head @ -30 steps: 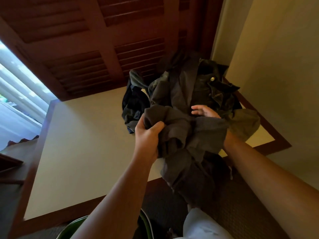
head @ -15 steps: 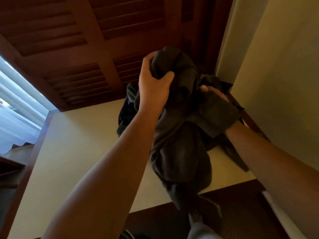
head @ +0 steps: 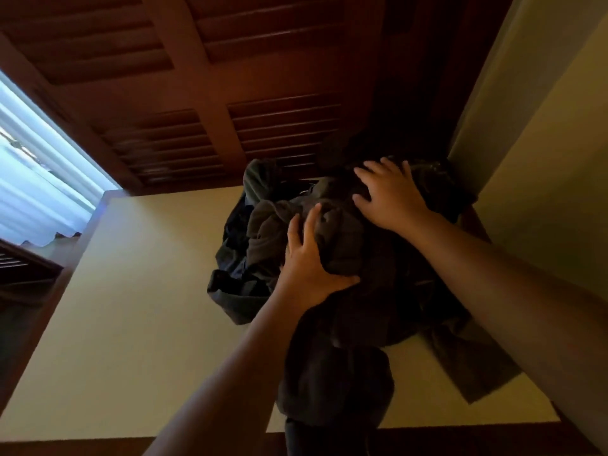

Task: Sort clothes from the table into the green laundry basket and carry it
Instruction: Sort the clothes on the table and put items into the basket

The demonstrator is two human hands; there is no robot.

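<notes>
A heap of dark clothes point(head: 263, 245) lies on the cream table point(head: 138, 307) at its far right. A dark grey garment point(head: 342, 363) spills from the heap over the table's front edge. My left hand point(head: 309, 268) grips a bunched fold of that garment, fingers curled around it. Farther back, my right hand point(head: 391, 195) rests flat on top of the heap with its fingers spread. The green laundry basket is out of view.
The table has a dark wooden border point(head: 42, 311). Brown louvred wooden doors point(head: 210, 103) stand behind it. A cream wall point(head: 546, 166) rises at the right and a bright window point(head: 36, 169) at the left.
My left hand has come down from chest height to the heap, still gripping the grey garment. My right hand has let go and moved onto the top of the pile.
</notes>
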